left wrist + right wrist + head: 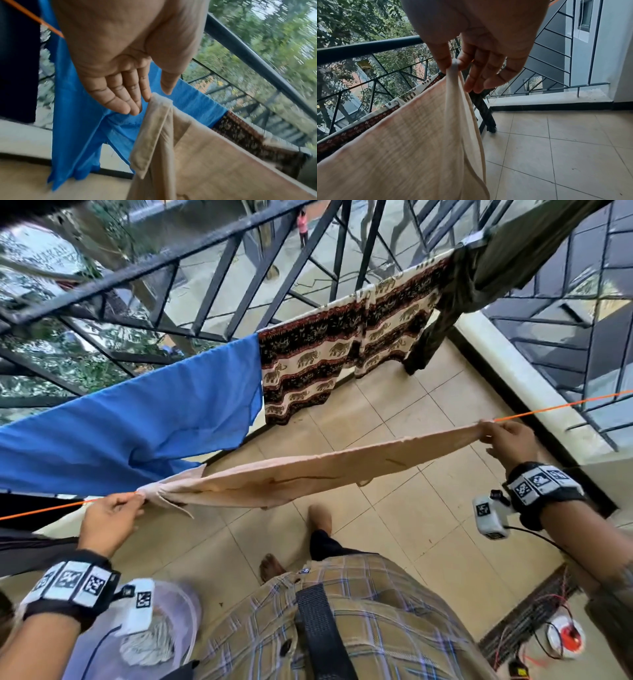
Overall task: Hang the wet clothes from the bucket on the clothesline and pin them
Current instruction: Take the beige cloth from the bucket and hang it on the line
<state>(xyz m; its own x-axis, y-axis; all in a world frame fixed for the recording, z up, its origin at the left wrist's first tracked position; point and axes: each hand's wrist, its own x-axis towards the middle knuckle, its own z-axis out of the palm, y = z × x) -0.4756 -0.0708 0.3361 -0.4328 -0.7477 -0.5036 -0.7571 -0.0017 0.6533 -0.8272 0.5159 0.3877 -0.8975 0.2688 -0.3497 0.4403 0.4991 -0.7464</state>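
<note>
Here we are on the balcony, and the pale beige cloth [308,474] is draped along the thin orange clothesline [561,405], stretched wide between both hands. The left hand [109,518] pinches the near-left end of that cloth at the line, thumb and forefinger closed on the folded corner while the other fingers [120,97] lie out straight. Over on the right, the right hand [510,436] does the same job: thumb and first finger nip the cloth's corner, the remaining fingers [488,75] hang loose. Looks like spreading and settling is the step in hand, with no peg visible on this piece, so pinning is still to come. Farther off, along the black metal railing [191,251], plenty is already up: a bright blue sheet [137,419] on the left, an elephant-print patterned cloth [329,354] touching its right edge, then a dark olive garment [479,278] at the far right with what may be a peg on top, too small to be sure. Down near the left, the translucent pale plastic bucket [191,604] holds at least one whitish bundled item [150,642], so I judge the job well advanced but not finished.
</note>
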